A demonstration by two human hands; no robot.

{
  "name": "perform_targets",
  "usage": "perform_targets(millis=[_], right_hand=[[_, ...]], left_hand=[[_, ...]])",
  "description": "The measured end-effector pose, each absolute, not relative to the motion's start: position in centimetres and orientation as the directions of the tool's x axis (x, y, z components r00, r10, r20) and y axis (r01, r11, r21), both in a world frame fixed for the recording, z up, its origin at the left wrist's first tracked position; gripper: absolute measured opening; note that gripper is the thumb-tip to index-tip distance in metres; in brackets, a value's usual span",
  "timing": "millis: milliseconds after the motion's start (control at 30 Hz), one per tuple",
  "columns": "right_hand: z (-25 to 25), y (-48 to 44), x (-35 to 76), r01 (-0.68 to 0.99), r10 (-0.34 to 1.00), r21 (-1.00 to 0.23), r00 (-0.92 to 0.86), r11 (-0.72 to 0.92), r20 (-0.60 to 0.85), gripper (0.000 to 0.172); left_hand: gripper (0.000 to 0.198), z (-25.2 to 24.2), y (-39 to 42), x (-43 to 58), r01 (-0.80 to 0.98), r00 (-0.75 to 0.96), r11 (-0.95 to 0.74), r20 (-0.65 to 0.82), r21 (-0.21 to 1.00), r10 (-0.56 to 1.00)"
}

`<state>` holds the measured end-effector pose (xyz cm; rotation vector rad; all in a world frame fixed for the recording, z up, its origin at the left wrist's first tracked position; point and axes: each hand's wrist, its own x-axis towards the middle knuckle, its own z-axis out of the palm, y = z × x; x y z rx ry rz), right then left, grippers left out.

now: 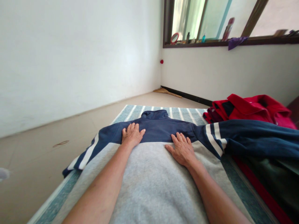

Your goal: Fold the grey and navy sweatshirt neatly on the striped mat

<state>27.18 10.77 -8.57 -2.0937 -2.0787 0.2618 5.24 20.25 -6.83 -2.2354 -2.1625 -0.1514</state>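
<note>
A navy and grey jacket (151, 174) lies spread out, its collar at the far end and white stripes on its sleeves. My left hand (133, 135) rests flat on the navy upper part, left of the collar, fingers stretched out. On the right, my right hand (181, 148) lies flat across the seam between navy and grey, fingers spread. Neither hand grips the cloth. The left sleeve hangs over the edge of the striped sheet (130, 112), while the right sleeve reaches out over other clothes.
Red folded clothes (252, 107) are heaped at the right, with dark green cloth (263, 177) nearer me. A windowsill (210, 43) holds a round mirror (174, 38), bottles and a purple cloth (235, 42). On the floor are a broom (167, 91) and a thin brown loop (61, 143).
</note>
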Motion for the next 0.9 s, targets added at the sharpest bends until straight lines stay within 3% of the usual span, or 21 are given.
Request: perform_targets(millis=[900], right_hand=[[-8.19,10.70,27.14,0.970,1.000,-0.242,0.004,-0.006,-0.008,0.068]], left_hand=[[0.060,-6.88,20.37,5.23,0.998,0.021,-0.026,0.091,0.048,0.996]])
